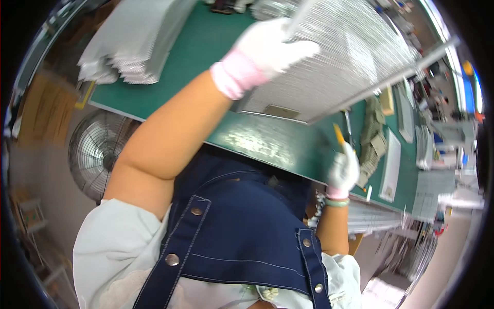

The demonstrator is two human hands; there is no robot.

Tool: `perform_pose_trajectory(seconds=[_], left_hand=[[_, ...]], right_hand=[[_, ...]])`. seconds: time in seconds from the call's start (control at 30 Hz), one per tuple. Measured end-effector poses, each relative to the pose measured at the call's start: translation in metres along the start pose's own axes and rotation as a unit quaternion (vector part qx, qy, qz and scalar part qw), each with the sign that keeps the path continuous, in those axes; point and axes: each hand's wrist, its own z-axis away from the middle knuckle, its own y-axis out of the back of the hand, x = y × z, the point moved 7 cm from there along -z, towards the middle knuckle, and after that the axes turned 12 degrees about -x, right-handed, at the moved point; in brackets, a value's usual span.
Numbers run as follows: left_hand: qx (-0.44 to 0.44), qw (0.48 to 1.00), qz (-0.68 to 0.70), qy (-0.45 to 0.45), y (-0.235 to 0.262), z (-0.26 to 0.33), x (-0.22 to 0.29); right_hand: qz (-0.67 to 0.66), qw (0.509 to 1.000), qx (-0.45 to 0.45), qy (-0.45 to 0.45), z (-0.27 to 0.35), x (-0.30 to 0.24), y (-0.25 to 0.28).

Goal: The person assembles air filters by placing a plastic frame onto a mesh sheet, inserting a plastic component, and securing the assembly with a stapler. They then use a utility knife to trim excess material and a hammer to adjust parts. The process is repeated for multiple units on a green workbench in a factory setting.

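A silver mesh filter panel [334, 67] in a metal frame is tilted up off the green table. My left hand [267, 49], in a white glove with a pink cuff, is closed on the frame at its left side, one finger stretched across the mesh. Along the lower edge of the panel sits a small rectangular brownish plate [282, 112]. My right hand [343, 172], gloved the same way, is closed round a slim yellow stick-like tool [338, 134], its tip pointing up toward the panel. Blur hides what kind of tool it is.
Silvery mesh sheets [134, 41] are stacked on the green table [267, 144] at the far left. Right of my right hand lies a row of khaki pieces [374, 139], with a white strip [392, 165] beside it. A floor fan [100, 152] stands left of the table.
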Motion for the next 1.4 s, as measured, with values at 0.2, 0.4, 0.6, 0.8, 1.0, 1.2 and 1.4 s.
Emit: perform_pose_trajectory(seconds=[0.2, 0.4, 0.6, 0.8, 1.0, 1.2, 1.4], left_hand=[[0.02, 0.996, 0.062, 0.055, 0.002, 0.008, 0.002], [-0.07, 0.981, 0.148, 0.1, -0.005, 0.008, -0.006], [-0.053, 0.991, 0.074, 0.093, 0.019, -0.014, 0.046], [-0.015, 0.99, 0.141, -0.019, 0.009, -0.029, 0.071], [-0.069, 0.988, 0.135, -0.019, 0.007, -0.03, 0.053], [-0.057, 0.992, 0.108, -0.01, 0.008, -0.025, 0.057], [-0.077, 0.984, 0.158, -0.027, 0.003, -0.016, 0.072]], right_hand=[[-0.152, 0.982, -0.038, -0.103, -0.025, 0.012, 0.002], [-0.535, 0.838, 0.099, 0.044, -0.166, -0.031, 0.098], [-0.498, 0.861, 0.08, 0.059, -0.205, -0.054, 0.091], [-0.49, 0.867, 0.08, 0.053, -0.198, -0.062, 0.093], [-0.594, 0.797, 0.091, 0.063, -0.202, -0.085, 0.122], [-0.654, 0.744, 0.122, 0.068, -0.215, -0.054, 0.119], [-0.631, 0.775, -0.013, 0.041, -0.17, -0.063, 0.075]])
